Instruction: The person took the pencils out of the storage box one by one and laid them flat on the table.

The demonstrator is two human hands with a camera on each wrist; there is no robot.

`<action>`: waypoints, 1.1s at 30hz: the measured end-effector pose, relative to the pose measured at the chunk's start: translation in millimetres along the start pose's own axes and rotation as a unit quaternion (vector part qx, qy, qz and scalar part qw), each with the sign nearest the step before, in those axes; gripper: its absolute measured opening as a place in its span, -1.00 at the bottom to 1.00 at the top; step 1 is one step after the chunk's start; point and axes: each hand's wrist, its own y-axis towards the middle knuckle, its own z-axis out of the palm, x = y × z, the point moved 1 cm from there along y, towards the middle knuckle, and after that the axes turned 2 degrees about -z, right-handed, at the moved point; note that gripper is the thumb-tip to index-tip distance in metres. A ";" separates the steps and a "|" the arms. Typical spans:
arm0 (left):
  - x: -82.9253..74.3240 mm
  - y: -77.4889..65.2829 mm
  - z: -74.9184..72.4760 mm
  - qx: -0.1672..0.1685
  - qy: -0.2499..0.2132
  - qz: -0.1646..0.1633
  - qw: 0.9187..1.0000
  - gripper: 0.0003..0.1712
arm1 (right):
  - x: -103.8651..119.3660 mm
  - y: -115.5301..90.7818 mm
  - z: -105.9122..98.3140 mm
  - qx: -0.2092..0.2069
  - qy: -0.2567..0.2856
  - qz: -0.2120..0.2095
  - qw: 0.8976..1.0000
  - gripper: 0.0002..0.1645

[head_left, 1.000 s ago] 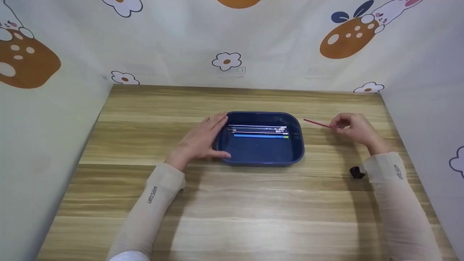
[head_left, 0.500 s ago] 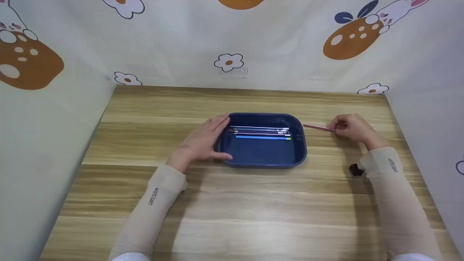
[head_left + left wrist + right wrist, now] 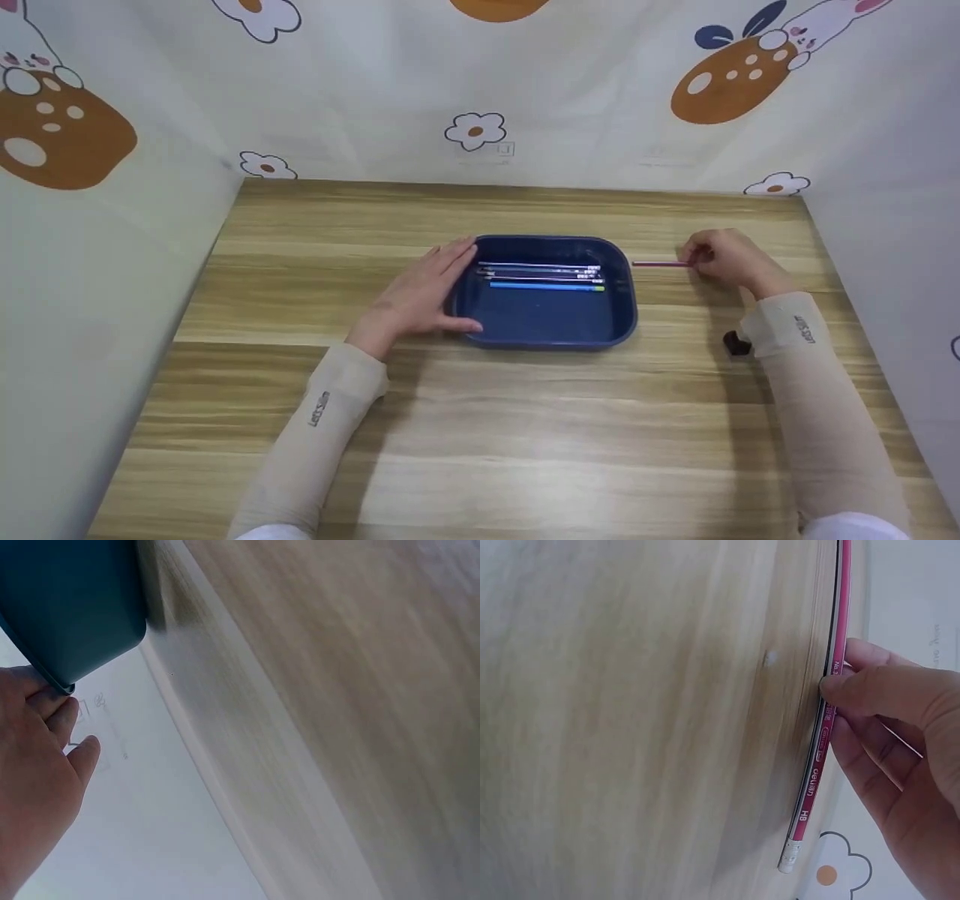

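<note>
A dark blue rectangular tray (image 3: 547, 343) sits on the wooden table. Inside it, towards the back, several pencils (image 3: 540, 275) lie side by side, the front one a light blue pencil (image 3: 545, 286) with a yellow-green end. My left hand (image 3: 420, 292) rests on the tray's left end, fingers straight along the rim and thumb at the front corner. To the right of the tray, my right hand (image 3: 731, 259) pinches a pink pencil (image 3: 821, 742) between thumb and fingers. This pencil bears HB lettering and has a white eraser end; its other end points at the tray's right wall.
A small dark object (image 3: 736, 343) shows at the right wrist by the sleeve cuff. Patterned cloth walls (image 3: 480, 90) enclose the wooden table (image 3: 525, 420) at the back and both sides.
The pink pencil, slanted a second ago, now lies nearly level across the head view. My right hand has shifted slightly with it. The left hand keeps its place on the tray.
</note>
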 end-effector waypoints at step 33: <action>1.3 0.1 0.1 0.002 -0.009 0.007 1.000 0.41 | 21.9 -16.2 -2.8 -0.060 0.103 -0.023 0.993 -0.77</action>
